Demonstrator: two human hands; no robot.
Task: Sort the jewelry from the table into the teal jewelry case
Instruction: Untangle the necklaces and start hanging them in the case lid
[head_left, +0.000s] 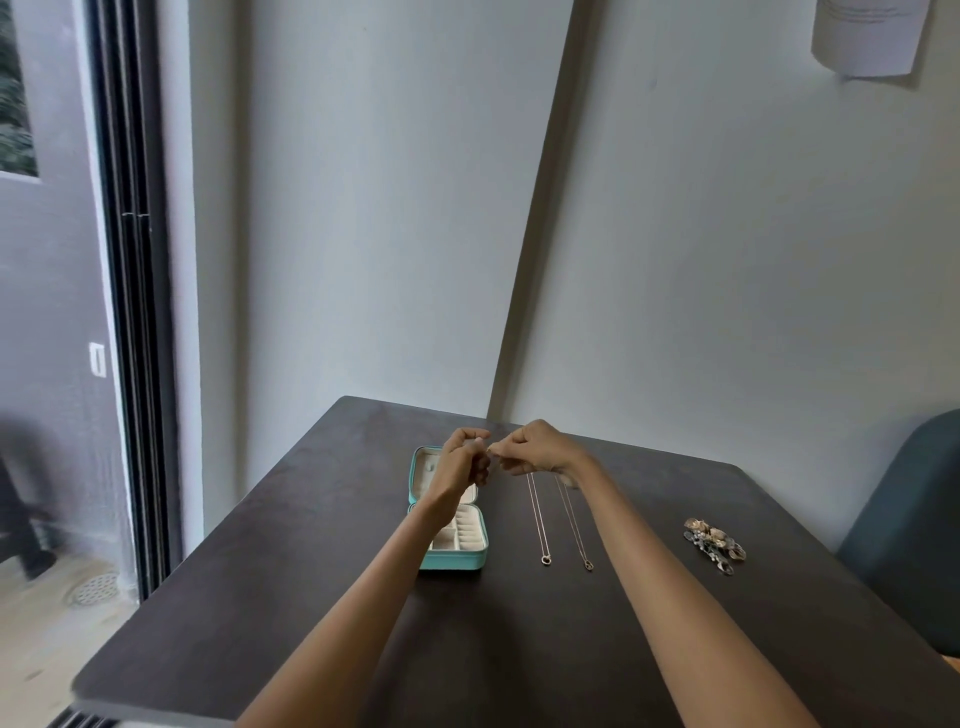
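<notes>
Both hands are raised together above the far middle of the dark table (291, 597), fingers curled inward and fingertips almost meeting. The left hand (464, 460) hangs over the open lid of the teal jewelry case (453, 560), and its forearm crosses the case, hiding much of the lid and part of the cream compartments. The right hand (537, 448) sits just beside it, thumb and forefinger pinched toward the left. Something very small and pale seems caught between the two sets of fingertips, but it is too tiny and blurred to name, and I cannot tell which hand actually has it. The case lies open toward the table's left side, lid toward the far edge, with divided slots visible in the near half; whether they hold anything cannot be made out. Two thin necklaces (558, 525) lie stretched side by side in the middle of the table, just right of the case, pendants toward the near edge; their upper ends vanish under the right wrist. A small heap of mixed jewelry (716, 543) rests well apart toward the right edge, its pieces tangled beyond telling. A dark blue chair (909, 525) is cut off at the right.
</notes>
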